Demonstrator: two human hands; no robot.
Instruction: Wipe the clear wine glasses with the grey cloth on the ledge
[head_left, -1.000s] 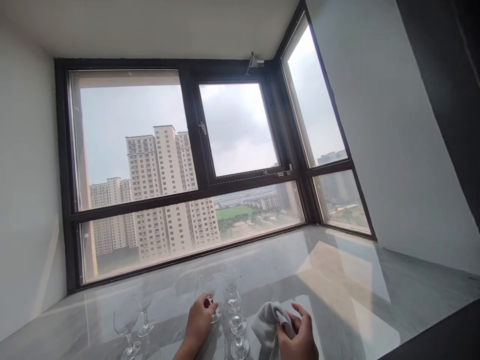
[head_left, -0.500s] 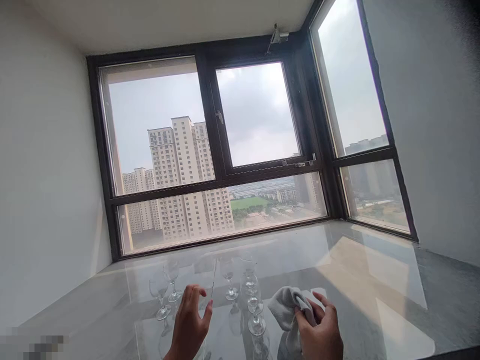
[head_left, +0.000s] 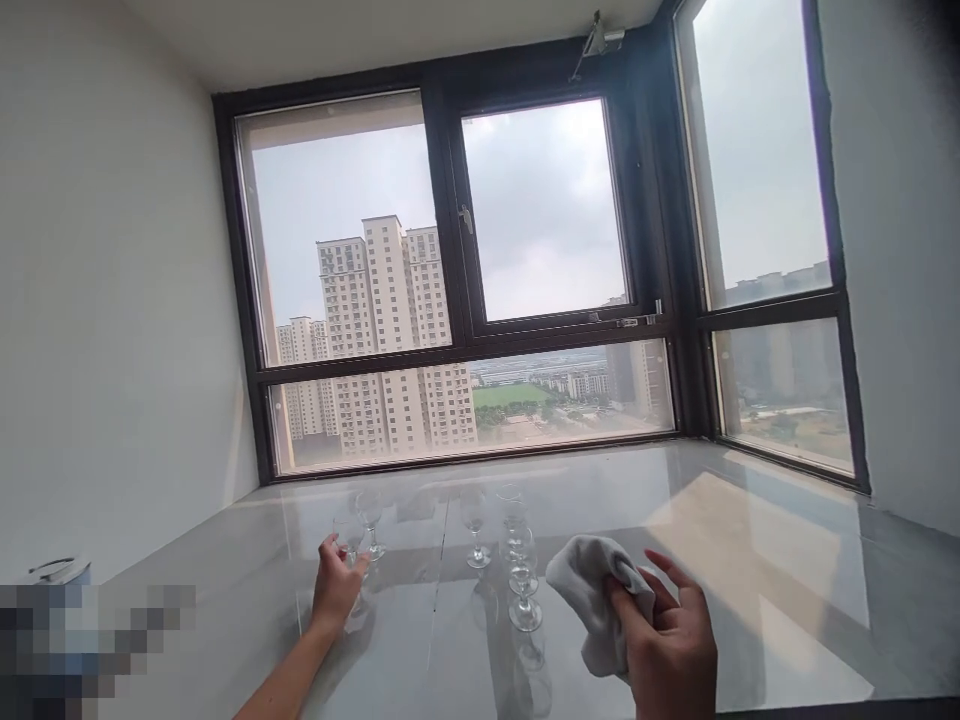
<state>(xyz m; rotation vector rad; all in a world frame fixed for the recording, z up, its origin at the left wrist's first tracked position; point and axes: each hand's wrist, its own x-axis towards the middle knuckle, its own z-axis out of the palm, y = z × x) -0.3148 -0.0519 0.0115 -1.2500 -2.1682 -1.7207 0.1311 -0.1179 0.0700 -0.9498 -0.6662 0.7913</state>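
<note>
My left hand (head_left: 337,585) is at the front left wine glass (head_left: 349,530), with thumb and fingers closed about it from the near side. The hand hides part of the glass's stem. Just behind it stands another clear wine glass (head_left: 372,512). My right hand (head_left: 671,625) grips a bunched light grey cloth (head_left: 596,600) above the glossy surface. To the cloth's left, several clear glasses stand in a line, the nearest a stemmed wine glass (head_left: 525,585). One more wine glass (head_left: 476,520) stands left of that line.
The glossy grey sill (head_left: 780,630) carries reflections and patches of sunlight. A dark-framed corner window (head_left: 465,356) rises behind the glasses, with walls on both sides. At the lower left, a bucket-like container with a handle (head_left: 56,572) is partly blurred out.
My left hand has moved left and forward to the front left wine glass. My right hand has lifted the cloth slightly. The camera view has shifted, and the container has appeared at lower left.
</note>
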